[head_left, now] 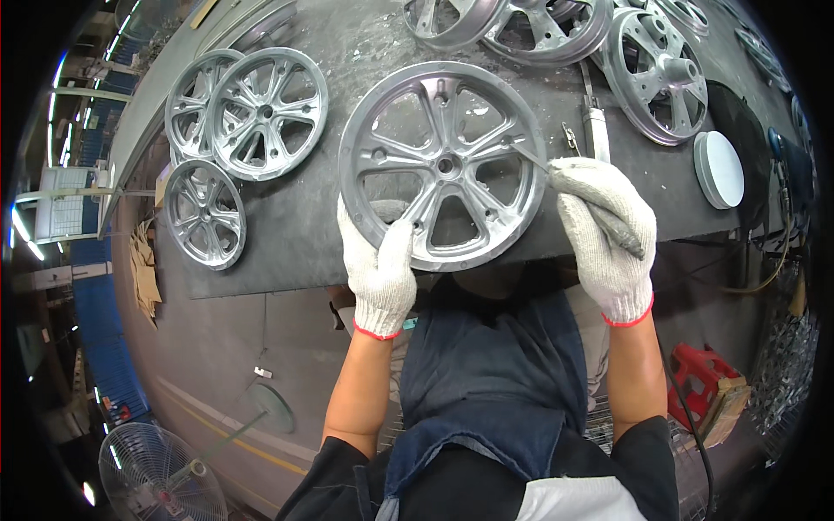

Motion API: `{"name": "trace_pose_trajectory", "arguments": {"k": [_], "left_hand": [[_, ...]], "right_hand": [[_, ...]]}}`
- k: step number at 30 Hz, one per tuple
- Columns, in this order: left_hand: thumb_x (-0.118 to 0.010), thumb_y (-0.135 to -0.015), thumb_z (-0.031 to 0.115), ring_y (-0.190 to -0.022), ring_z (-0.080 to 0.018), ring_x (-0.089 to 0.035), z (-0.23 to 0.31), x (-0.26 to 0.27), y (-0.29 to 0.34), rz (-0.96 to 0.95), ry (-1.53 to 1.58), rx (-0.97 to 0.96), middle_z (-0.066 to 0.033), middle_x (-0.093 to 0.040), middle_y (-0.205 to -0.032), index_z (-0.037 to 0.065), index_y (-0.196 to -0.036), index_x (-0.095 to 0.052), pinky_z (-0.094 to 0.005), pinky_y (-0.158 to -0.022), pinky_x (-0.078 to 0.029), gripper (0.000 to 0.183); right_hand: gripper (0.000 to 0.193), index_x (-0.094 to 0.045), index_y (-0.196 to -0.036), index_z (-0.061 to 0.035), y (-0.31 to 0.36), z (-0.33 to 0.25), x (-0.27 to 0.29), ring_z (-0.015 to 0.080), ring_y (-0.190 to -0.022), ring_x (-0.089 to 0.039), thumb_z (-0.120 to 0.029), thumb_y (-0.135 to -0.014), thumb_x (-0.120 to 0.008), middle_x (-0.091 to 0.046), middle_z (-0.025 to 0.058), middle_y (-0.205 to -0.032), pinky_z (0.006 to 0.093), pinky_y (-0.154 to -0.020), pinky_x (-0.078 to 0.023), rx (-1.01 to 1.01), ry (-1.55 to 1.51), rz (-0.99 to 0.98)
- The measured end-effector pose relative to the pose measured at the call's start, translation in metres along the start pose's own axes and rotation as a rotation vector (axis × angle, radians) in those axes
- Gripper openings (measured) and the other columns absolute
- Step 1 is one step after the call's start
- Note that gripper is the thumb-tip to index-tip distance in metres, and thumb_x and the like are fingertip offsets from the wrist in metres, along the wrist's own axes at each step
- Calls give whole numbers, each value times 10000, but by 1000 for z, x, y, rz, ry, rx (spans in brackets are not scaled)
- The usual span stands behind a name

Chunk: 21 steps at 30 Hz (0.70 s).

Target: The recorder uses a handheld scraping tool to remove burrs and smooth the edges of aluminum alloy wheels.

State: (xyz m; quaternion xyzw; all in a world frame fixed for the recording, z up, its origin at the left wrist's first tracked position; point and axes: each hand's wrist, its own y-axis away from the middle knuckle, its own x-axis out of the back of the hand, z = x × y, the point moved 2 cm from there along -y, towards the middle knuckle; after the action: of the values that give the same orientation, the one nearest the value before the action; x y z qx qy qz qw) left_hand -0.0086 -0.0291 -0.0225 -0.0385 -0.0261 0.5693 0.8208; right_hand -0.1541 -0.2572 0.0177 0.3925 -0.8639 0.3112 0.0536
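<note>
A bare silver metal wheel (pixel 446 167) with several split spokes and a central hub hole lies in front of me on the dark table. My left hand (pixel 380 273), in a white knit glove with a red cuff, grips its rim at the lower left, thumb on the near side. In my gloved right hand (pixel 608 230) is a thin pointed metal blade (pixel 530 156), reaching over the wheel's right rim toward a spoke. My fingers cover the tool's handle. Whether the tip touches the metal I cannot tell.
More silver wheels (pixel 269 113) lie stacked at the left, and a smaller wheel (pixel 206 214) lies near the table's front edge. Several others (pixel 656 78) crowd the far right. A flat handled tool (pixel 596 132) and white round discs (pixel 719 169) rest on the right side.
</note>
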Motion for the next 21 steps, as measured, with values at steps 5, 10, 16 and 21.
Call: {"name": "trace_pose_trajectory", "arguments": {"k": [5,10,16,21], "left_hand": [[-614,-956,-22,-1024,-210,-699,-8,3,-3,-11,-14,-58,-177,-674,-1198,-64,-1653,-232,-342,-897,-588,795],[-612,-946,-24,-1046,-206,-687,-12,6,-6,-15,-45,-114,-176,-666,-1194,-65,-1646,-262,-341,-924,-578,784],[-610,-953,-41,-974,-185,-682,13,21,-25,-131,13,-37,-138,-667,-1146,-38,-1647,-300,-315,-880,-585,760],[-609,-962,-45,-1012,-197,-716,49,11,-13,-128,-52,194,-154,-671,-1215,-10,-1633,-330,-339,-860,-622,728]], "right_hand": [[237,-785,-1117,4,-8,2,-10,284,-1061,-757,61,-887,-779,-780,166,-1094,347,-931,-591,14,-81,-19],[200,-774,-1096,5,-18,-3,-5,278,-966,-771,37,-899,-786,-780,161,-1070,341,-884,-600,-31,-154,-35],[201,-770,-1107,30,-3,-13,-1,234,-997,-767,63,-909,-758,-784,145,-1080,331,-904,-592,-222,-292,-52],[202,-776,-1115,36,-2,-15,9,235,-1043,-752,70,-923,-722,-782,149,-1137,345,-955,-580,-123,-275,21]]}}
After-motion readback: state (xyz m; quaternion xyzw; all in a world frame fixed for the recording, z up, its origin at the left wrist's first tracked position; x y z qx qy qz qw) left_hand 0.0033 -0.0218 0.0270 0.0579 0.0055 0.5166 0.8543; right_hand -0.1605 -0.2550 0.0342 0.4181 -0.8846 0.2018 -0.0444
